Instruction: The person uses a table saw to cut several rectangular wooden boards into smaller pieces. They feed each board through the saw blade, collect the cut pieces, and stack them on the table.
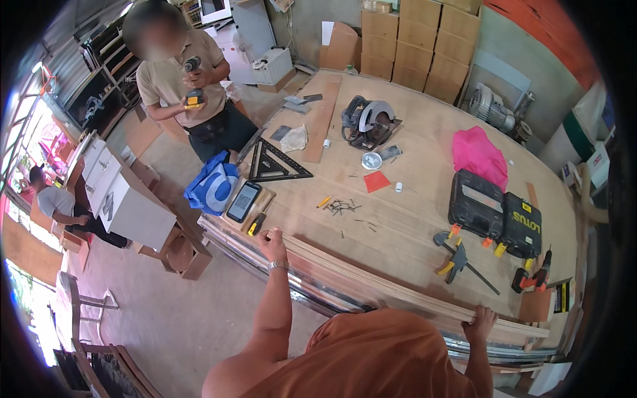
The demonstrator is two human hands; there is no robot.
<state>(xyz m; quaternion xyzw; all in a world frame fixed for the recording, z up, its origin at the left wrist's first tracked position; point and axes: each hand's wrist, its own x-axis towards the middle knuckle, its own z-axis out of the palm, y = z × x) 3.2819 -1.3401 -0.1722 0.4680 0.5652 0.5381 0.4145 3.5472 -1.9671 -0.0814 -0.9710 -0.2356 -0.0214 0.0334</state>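
Observation:
Several long, thin wooden strips point(378, 282) lie side by side along the near edge of the workbench point(411, 219). At their left end is my left hand point(273, 245), its fingers closed on the strips, a watch on the wrist. Toward the right end, my right hand point(480, 324) has its fingers wrapped over the same strips. Just beyond my left hand lies a yellow-and-black hand tool point(257, 224), beside a smartphone point(244, 201). Loose dark screws point(342, 207) and a yellow pencil point(324, 201) are scattered farther in.
On the bench are a circular saw point(373, 123), a black triangular square point(275, 162), black tool cases point(478, 205), a clamp point(458, 259) and a cordless drill point(535, 273). Across the bench's far left corner, a person point(189, 86) holds another drill. A white cabinet point(126, 192) stands left.

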